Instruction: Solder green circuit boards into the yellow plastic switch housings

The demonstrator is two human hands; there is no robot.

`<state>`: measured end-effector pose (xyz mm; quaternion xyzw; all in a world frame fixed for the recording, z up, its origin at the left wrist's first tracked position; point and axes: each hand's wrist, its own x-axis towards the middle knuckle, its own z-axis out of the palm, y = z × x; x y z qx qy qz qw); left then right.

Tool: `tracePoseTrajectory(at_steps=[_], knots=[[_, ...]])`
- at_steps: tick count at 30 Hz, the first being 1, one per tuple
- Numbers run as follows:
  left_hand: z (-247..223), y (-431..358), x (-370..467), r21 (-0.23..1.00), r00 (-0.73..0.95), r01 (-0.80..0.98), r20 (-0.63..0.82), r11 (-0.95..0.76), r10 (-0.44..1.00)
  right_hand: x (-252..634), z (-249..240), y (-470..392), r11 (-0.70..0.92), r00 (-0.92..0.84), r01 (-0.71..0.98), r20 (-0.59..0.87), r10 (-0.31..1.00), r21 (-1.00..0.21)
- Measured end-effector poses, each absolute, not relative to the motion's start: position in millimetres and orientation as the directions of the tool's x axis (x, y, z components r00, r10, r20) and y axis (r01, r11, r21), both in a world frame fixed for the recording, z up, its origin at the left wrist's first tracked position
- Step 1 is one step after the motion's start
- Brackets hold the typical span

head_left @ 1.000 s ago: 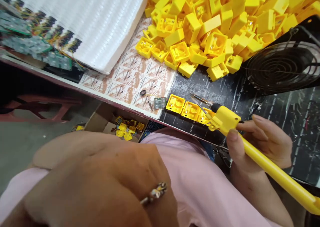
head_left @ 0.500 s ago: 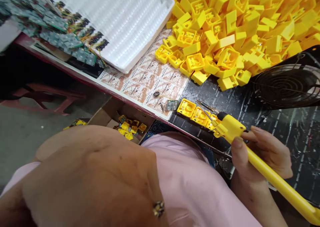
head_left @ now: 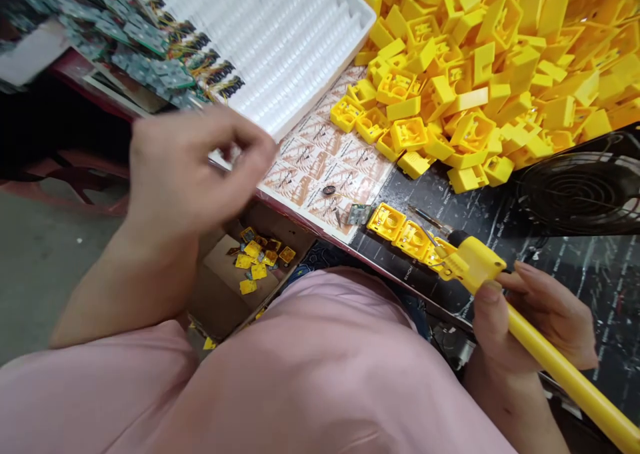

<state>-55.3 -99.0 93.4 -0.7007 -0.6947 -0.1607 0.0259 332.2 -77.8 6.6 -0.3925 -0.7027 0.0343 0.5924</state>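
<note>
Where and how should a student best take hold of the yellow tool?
Probably grip the yellow tool by its long handle, coming from the picture's lower right: the handle is slim and rounded and slants that way, while the metal tip points oppositely.

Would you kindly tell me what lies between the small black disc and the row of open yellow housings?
In the head view, a small circuit board lies between the black disc and the row of yellow housings.
</note>
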Motion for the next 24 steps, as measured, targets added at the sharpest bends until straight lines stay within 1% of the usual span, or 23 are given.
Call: tracePoseTrajectory(at_steps=[1, 2, 3, 4, 5, 7, 10, 12, 13, 14, 16, 17, 18, 20, 21, 23, 24], knots=[[89, -85, -71, 0.111, -0.213, 0.976, 0.297, 0.187, 0.931, 334, 6, -77, 0.679, 0.016, 0.519, 0.8, 0.6, -0.52], [83, -71, -86, 0.048, -0.341, 0.939, 0.275, 0.342, 0.899, 335, 6, -76, 0.675, 0.018, 0.528, 0.801, 0.599, -0.516], [75, -60, -99, 0.004, -0.41, 0.906, 0.251, 0.423, 0.877, 337, 5, -76, 0.684, 0.01, 0.534, 0.812, 0.583, -0.497], [67, -50, -109, -0.028, -0.436, 0.892, 0.209, 0.451, 0.875, 338, 5, -76, 0.69, -0.001, 0.541, 0.82, 0.572, -0.48], [59, -42, -116, -0.03, -0.462, 0.879, 0.194, 0.476, 0.865, 339, 5, -76, 0.692, -0.009, 0.548, 0.824, 0.567, -0.47], [46, -32, -122, 0.038, -0.511, 0.857, 0.193, 0.514, 0.838, 338, 6, -80, 0.678, -0.012, 0.558, 0.813, 0.583, -0.478], [36, -29, -122, 0.262, -0.584, 0.804, 0.173, 0.534, 0.793, 335, 10, -90, 0.577, 0.023, 0.588, 0.725, 0.689, -0.567], [34, -29, -127, 0.388, -0.584, 0.782, 0.185, 0.487, 0.79, 334, 13, -95, 0.55, 0.028, 0.592, 0.697, 0.717, -0.589], [34, -28, -131, 0.431, -0.581, 0.781, 0.235, 0.453, 0.779, 333, 14, -96, 0.547, 0.03, 0.591, 0.693, 0.72, -0.593], [36, -27, -136, 0.464, -0.577, 0.786, 0.315, 0.408, 0.753, 333, 16, -97, 0.547, 0.031, 0.588, 0.692, 0.721, -0.596], [44, -21, -143, 0.504, -0.521, 0.823, 0.488, 0.261, 0.701, 333, 17, -96, 0.524, 0.04, 0.593, 0.673, 0.739, -0.611], [50, -18, -143, 0.519, -0.47, 0.839, 0.537, 0.165, 0.7, 333, 18, -95, 0.511, 0.046, 0.596, 0.661, 0.749, -0.62], [57, -14, -141, 0.542, -0.412, 0.838, 0.556, 0.061, 0.722, 334, 18, -94, 0.523, 0.043, 0.595, 0.674, 0.737, -0.61], [72, -7, -126, 0.598, -0.277, 0.795, 0.5, -0.097, 0.82, 336, 17, -91, 0.566, 0.039, 0.584, 0.716, 0.697, -0.582], [78, -5, -114, 0.606, -0.217, 0.786, 0.456, -0.123, 0.863, 339, 17, -90, 0.596, 0.038, 0.573, 0.745, 0.666, -0.563], [86, -3, -82, 0.582, -0.1, 0.8, 0.372, -0.148, 0.923, 345, 14, -89, 0.645, 0.04, 0.552, 0.789, 0.613, -0.529], [87, -4, -64, 0.552, -0.007, 0.813, 0.327, -0.185, 0.945, 349, 13, -89, 0.65, 0.045, 0.55, 0.796, 0.603, -0.524]])
